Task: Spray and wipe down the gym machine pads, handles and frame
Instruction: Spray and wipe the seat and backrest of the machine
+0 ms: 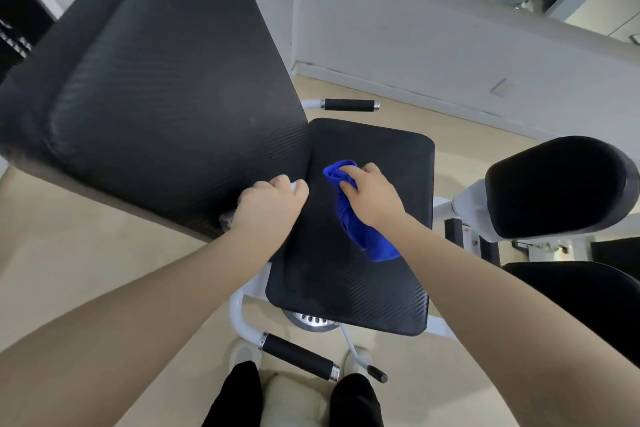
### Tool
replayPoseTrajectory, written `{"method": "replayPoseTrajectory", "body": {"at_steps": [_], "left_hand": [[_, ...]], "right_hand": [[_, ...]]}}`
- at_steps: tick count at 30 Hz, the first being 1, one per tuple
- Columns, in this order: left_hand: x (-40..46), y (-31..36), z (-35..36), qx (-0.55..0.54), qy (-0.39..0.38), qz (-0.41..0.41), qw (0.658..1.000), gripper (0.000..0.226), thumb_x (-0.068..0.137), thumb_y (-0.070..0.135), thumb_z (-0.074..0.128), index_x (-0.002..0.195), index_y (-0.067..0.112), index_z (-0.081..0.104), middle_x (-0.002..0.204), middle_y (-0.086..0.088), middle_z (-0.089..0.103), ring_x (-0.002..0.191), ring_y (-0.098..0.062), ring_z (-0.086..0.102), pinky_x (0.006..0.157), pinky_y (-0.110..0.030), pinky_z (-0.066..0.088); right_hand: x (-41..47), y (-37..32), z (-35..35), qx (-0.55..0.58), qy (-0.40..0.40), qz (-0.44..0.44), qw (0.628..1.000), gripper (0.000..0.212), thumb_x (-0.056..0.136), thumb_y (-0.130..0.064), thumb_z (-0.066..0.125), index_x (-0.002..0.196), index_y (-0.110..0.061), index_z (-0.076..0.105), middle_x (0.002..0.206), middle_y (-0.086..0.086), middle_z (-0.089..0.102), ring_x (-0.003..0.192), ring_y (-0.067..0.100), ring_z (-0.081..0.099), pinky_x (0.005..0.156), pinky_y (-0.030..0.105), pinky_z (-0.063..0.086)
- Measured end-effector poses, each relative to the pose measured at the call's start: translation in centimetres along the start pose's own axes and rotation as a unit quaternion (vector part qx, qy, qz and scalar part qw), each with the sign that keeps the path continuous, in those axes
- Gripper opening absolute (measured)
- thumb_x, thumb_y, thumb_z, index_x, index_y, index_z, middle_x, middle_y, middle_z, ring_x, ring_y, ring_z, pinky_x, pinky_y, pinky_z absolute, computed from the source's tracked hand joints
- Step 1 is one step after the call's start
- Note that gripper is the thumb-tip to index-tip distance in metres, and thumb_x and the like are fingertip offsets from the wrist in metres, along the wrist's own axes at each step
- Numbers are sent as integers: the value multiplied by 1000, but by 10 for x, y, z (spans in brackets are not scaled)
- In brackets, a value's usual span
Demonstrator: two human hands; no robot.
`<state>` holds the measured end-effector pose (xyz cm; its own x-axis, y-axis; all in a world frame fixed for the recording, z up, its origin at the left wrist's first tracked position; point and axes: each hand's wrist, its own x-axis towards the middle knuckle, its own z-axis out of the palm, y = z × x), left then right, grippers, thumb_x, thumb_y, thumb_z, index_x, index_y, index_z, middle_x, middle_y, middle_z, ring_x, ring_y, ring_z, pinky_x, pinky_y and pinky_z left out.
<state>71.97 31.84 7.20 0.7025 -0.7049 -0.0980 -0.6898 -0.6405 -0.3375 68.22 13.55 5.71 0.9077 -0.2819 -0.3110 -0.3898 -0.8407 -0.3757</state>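
A black seat pad (pixel 367 274) lies in the middle, with a large black back pad (pixel 162 80) rising to its upper left. My right hand (pixel 372 196) grips a blue cloth (pixel 360 218) against the seat pad's upper part. Over the seam between the two pads, my left hand (pixel 268 206) is curled round a mostly hidden object; a white tip and a clear bit show at its edges, perhaps the spray bottle. Two black-grip handles flank the seat, one near (pixel 299 355) and one far (pixel 349 105). The white frame (pixel 239 315) runs under the seat.
A black leg pad (pixel 557 184) sits at the right, another black pad (pixel 585 298) below it. A white wall (pixel 415 45) stands behind, with other gym machines beyond. The floor (pixel 79 246) is beige. My feet stand at the bottom centre.
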Motion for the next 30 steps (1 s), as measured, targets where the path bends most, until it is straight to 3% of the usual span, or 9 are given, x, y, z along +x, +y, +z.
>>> {"method": "replayPoseTrajectory", "body": {"at_steps": [4, 8, 13, 16, 18, 22, 25, 28, 30], "left_hand": [[10, -11, -13, -30, 65, -21, 997, 53, 59, 11, 60, 109, 28, 67, 60, 2, 51, 32, -12, 31, 35, -18, 16], [9, -42, -36, -67, 109, -110, 986, 54, 75, 22, 66, 127, 11, 56, 59, 1, 49, 30, -12, 22, 35, -17, 12], [-2, -77, -63, -84, 76, -147, 983, 52, 52, 29, 86, 93, 9, 62, 56, 2, 53, 25, -12, 41, 36, -14, 7], [-6, -83, -66, -107, 88, -125, 982, 47, 53, 26, 85, 91, 7, 66, 57, -1, 53, 25, -15, 43, 37, -14, 9], [-6, -83, -64, -117, 94, -119, 981, 43, 54, 26, 83, 90, 9, 66, 57, 0, 52, 26, -15, 45, 37, -15, 11], [-4, -84, -68, -112, 50, -87, 989, 43, 80, 25, 63, 118, 8, 52, 79, -1, 57, 46, -15, 58, 37, -22, 22], [2, -82, -70, -132, 75, -105, 983, 49, 77, 24, 67, 123, 10, 56, 67, -1, 54, 30, -14, 42, 35, -17, 17], [14, -79, -58, -128, 111, -123, 978, 69, 67, 18, 77, 132, 15, 51, 62, -4, 40, 32, -11, 8, 38, -11, 7], [14, -78, -59, -83, 119, -141, 979, 68, 66, 18, 76, 130, 21, 53, 64, -3, 41, 35, -12, 8, 40, -14, 4]], "right_hand": [[12, -11, 9, 164, 10, 24, 986, 35, 99, -26, 40, 134, -21, 45, 106, 2, 45, 87, 17, 49, 79, 25, 37], [29, -53, -2, 386, 29, 5, 922, 29, 95, -20, 47, 124, -23, 47, 119, 8, 54, 100, 22, 57, 91, 34, 47], [49, -129, 26, 433, 77, 40, 897, 32, 93, -16, 46, 125, -21, 44, 120, 14, 48, 97, 26, 54, 91, 40, 46], [49, -127, 54, 337, 42, 205, 918, 37, 95, -18, 38, 132, -23, 40, 124, 16, 41, 100, 35, 52, 90, 39, 43], [41, -113, 64, 351, -5, 252, 902, 33, 93, -15, 39, 126, -20, 42, 125, 16, 47, 99, 31, 52, 82, 33, 41], [57, -133, 18, 480, 49, 83, 872, 22, 93, -11, 48, 110, -23, 45, 105, 1, 58, 92, 19, 55, 83, 34, 45], [71, -157, -32, 506, 71, -84, 856, 23, 93, -5, 47, 100, -26, 48, 99, -15, 51, 86, 7, 50, 84, 24, 41], [87, -132, -8, 457, 58, -63, 886, 26, 90, -9, 46, 104, -30, 52, 95, -10, 55, 87, 11, 51, 81, 25, 42], [93, -104, 18, 367, 33, 0, 930, 31, 92, -10, 43, 119, -23, 48, 108, 4, 58, 93, 18, 53, 81, 28, 41]]}}
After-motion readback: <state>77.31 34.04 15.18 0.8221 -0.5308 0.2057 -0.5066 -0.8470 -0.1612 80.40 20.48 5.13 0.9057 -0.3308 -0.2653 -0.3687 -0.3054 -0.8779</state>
